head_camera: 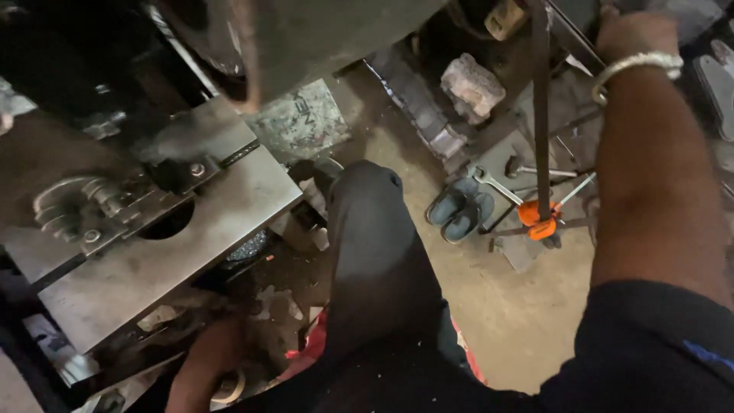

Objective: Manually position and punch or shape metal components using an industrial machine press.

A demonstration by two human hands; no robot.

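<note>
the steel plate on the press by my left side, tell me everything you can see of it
The steel plate is a flat, thick grey slab, scuffed and dull, lying tilted across the view on the machine bed. A round hole is cut through near its upper edge. A bolted clamp block and a curved ribbed die piece sit on top of it. The left hand is below its lower edge, not clearly touching.

Grey, scuffed steel press table (153,252) with a dark round hole, beside black trousers (375,260) and a navy sleeve (650,352). A silver bangle (638,65) circles the right wrist. On the tan, dusty floor (505,306): 2 dark blue-grey sandals (460,208), an orange clamp (537,218), a chrome wrench (495,183), a pale grey brick (472,84) and red cloth (310,352).
</note>
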